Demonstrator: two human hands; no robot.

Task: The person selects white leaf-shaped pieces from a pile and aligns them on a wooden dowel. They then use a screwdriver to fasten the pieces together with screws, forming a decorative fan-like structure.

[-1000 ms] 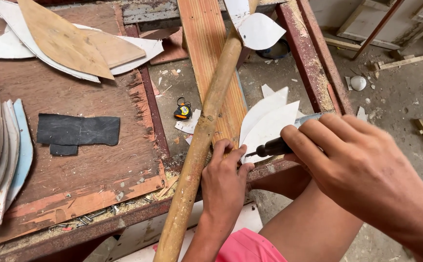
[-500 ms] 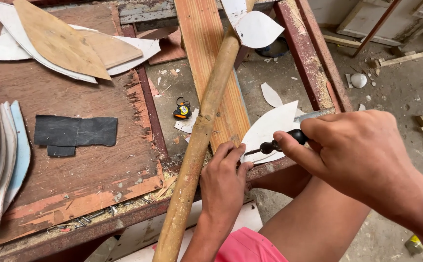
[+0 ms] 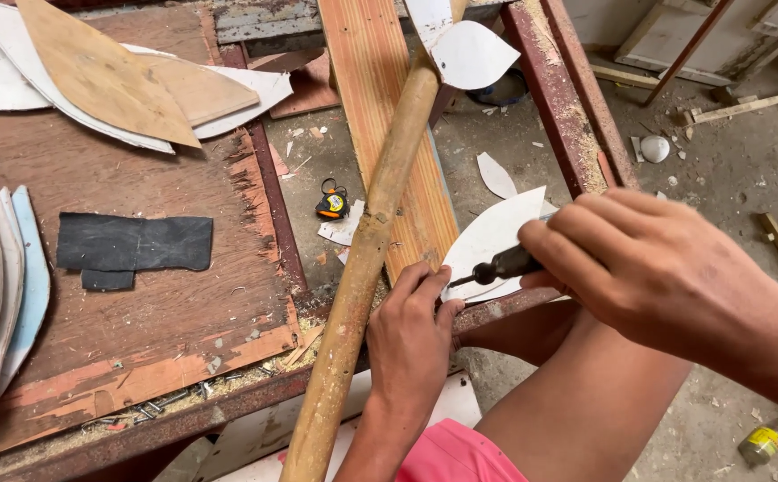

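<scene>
White leaf-shaped sheet piece lies at workbench front edge, btwn plank and red rail. Left hand open, fingers pressing its near edge, beside wooden pole. Right hand closed round black-handled tool, tip on the piece.

The right hand hides the knife's rear handle, and the pole runs off both edges.

since a second ago: white leaf-shaped piece trimmed, toothed edge gone; right hand with dark-handled tool shifted left, nearer left hand.
</scene>
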